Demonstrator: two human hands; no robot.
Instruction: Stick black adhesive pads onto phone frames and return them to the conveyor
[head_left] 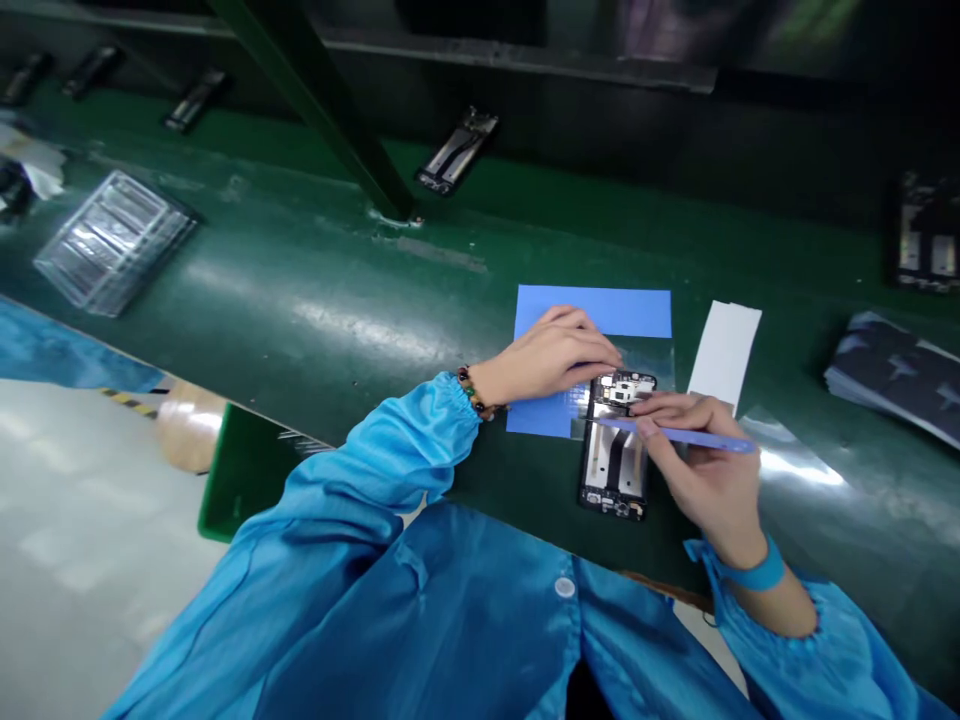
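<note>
An opened phone (pixel 616 465) with bared circuit boards and a black ribbon strip lies on the green bench in front of me. My left hand (pixel 559 352) has its fingers closed together at the phone's upper left corner, thumb and forefinger touching its edge. Between the thumb and fingers of my right hand (pixel 701 465) is a slim blue-purple stick-like tool (pixel 705 438), lying across the phone with its tip near the boards. Its exact kind is unclear. Under my left hand lies a blue sheet (pixel 592 310), partly covered by a clear film.
White paper strips (pixel 726 345) lie right of the blue sheet, with a stack of dark printed sheets (pixel 896 370) beyond. Another opened phone (pixel 459 150) rests behind, near a green post (pixel 330 110). Clear trays (pixel 112 240) sit at left; a green bin (pixel 244 470) stands below the bench edge.
</note>
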